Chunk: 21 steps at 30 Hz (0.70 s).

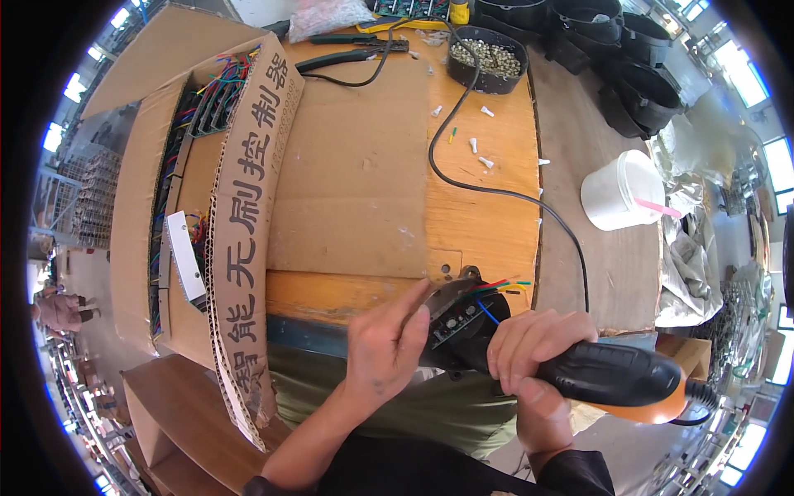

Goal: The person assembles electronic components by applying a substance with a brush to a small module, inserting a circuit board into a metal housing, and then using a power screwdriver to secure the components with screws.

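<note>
A corded power tool (616, 372) with a black handle and an orange rear end lies across my lap side of the bench. My right hand (538, 351) is closed around its front part. At its left end, an opened black housing (451, 351) bares a green circuit board (457, 321), with red, green, yellow and blue wires sticking out. My left hand (385, 347) rests against that housing's left side, fingers stretched out and thumb near the board. What lies behind its fingers is hidden.
At the left, an open cardboard box (248, 207) holds wired circuit boards and a white strip (185, 256). Cutters (343, 58), a black tray of small parts (488, 62) and loose white connectors (486, 163) lie farther back. A black cable (521, 194) crosses the bench; a white bucket (620, 190) stands right.
</note>
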Motion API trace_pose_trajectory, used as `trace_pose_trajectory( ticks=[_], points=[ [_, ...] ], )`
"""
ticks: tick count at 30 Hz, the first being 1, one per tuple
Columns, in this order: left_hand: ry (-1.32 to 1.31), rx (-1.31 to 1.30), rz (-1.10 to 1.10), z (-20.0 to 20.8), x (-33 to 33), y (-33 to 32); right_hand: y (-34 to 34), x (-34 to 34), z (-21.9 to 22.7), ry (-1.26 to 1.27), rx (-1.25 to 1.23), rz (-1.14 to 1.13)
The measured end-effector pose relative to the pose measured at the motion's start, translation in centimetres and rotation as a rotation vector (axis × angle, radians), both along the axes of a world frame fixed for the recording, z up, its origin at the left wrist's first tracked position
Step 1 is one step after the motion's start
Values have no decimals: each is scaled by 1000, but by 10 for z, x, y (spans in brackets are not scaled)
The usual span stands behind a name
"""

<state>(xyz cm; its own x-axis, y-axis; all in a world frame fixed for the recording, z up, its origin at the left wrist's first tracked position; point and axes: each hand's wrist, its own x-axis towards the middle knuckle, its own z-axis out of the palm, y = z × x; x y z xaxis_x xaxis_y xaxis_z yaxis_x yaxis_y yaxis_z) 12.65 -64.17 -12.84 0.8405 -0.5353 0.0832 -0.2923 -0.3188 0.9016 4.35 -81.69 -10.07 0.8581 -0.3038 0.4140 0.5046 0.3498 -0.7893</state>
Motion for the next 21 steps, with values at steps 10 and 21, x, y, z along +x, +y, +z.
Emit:
trace_pose_trajectory(
  ticks=[10, 21],
  points=[
    [497, -255, 156, 9, -5, 14, 6, 10, 47, -36, 128, -136],
    [1067, -824, 461, 24, -20, 49, 14, 30, 32, 312, -250, -84]
  ],
)
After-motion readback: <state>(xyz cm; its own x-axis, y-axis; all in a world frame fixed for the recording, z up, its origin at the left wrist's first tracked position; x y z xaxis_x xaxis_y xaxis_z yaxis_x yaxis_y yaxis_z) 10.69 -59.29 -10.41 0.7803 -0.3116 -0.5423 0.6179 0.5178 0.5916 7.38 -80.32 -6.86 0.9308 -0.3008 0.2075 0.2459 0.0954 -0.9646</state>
